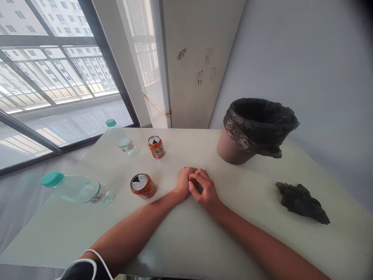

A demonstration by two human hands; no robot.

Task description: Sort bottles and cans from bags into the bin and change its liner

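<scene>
My left hand (185, 182) rests near the middle of the table, its fingers curled and partly hidden behind the other hand. Touching it from the right is my right hand (204, 189), loosely closed, thumb and forefinger bent into a ring with a gap and no object in it. Closest to my left hand stands an opened orange soda can (143, 186); a second opened orange can (156, 147) is upright farther back. Two clear plastic bottles with green caps are at the left, the near bottle (78, 189) and the far bottle (121, 140).
A pinkish-brown bin (233, 149) lined with a black bag (247, 134) stands at the back right of the white table (175, 241). Crumpled black plastic (303, 203) lies at the right. Behind the table are a fridge (192, 93) and a wall; windows are at the left.
</scene>
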